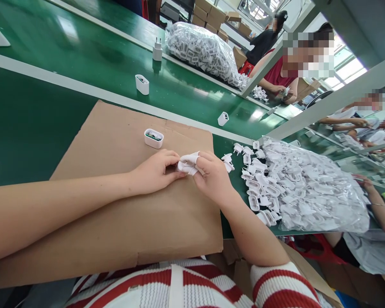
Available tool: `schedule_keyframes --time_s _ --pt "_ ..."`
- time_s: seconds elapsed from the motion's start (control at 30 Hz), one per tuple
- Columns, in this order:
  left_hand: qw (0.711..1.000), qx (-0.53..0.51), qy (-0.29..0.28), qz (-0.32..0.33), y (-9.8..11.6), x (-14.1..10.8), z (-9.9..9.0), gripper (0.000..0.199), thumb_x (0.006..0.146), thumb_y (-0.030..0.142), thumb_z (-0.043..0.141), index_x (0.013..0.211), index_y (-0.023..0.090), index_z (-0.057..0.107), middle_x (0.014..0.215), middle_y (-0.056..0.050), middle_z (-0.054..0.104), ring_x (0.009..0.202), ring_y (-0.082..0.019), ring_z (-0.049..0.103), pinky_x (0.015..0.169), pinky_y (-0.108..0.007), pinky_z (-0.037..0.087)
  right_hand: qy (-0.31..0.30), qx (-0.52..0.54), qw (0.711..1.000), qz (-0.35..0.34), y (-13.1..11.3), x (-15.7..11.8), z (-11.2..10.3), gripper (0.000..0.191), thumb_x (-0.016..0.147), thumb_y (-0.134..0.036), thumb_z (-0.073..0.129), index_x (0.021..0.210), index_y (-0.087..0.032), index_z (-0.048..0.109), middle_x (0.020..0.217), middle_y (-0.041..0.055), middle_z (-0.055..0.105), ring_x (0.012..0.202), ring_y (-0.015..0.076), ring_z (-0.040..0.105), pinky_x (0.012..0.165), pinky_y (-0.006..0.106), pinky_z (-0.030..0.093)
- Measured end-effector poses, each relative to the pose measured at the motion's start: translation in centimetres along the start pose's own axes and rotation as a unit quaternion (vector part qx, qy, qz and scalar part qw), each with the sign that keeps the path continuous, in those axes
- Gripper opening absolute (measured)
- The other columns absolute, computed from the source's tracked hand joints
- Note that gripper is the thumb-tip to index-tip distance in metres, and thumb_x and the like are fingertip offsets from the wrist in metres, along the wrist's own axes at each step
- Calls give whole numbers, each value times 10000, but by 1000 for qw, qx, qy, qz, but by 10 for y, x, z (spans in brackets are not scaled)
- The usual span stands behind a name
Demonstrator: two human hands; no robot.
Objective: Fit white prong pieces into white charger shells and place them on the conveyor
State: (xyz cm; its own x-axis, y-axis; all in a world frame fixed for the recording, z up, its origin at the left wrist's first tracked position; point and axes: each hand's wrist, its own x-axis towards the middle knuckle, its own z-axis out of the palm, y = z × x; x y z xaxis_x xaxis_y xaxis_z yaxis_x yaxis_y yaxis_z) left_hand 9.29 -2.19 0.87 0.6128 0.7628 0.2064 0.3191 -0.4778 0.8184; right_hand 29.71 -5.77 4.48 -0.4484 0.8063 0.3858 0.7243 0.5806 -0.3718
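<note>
Above the brown cardboard sheet (115, 222), both hands meet at a white plastic piece (181, 166). My left hand (155, 171) pinches its left end between thumb and fingers. My right hand (213, 175) is closed round its right side, with white coverings on some fingertips. Which parts make up the held piece is partly hidden by the fingers. Just behind my left hand, an oval white housing (153, 138) lies on the cardboard, its open side showing green circuitry.
Loose white plug covers (254, 184) spill from a large clear bag (321, 188) at the right. On the green belt (99, 64) stand white housings (142, 84) and a plug adapter (157, 50). Another full bag (205, 49) lies beyond; several people sit around.
</note>
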Motion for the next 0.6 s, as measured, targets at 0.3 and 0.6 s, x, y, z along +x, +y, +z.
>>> schedule_keyframes --time_s 0.3,0.6 --pt "1000 9 2 -9 2 2 1 292 942 484 627 1049 233 730 1059 -55 677 1025 -244 601 906 -365 490 -2 -16 999 46 3 5 5 171 812 -120 597 863 -234 712 795 28 666 772 197 592 669 294 430" --pt "995 57 82 -14 35 -1 -26 311 920 495 632 1007 215 735 1009 -54 709 902 -217 636 775 -308 512 77 126 982 121 19 -13 -21 558 851 -379 735 1383 -294 588 1381 77 604 1192 259 604 1030 417 482"
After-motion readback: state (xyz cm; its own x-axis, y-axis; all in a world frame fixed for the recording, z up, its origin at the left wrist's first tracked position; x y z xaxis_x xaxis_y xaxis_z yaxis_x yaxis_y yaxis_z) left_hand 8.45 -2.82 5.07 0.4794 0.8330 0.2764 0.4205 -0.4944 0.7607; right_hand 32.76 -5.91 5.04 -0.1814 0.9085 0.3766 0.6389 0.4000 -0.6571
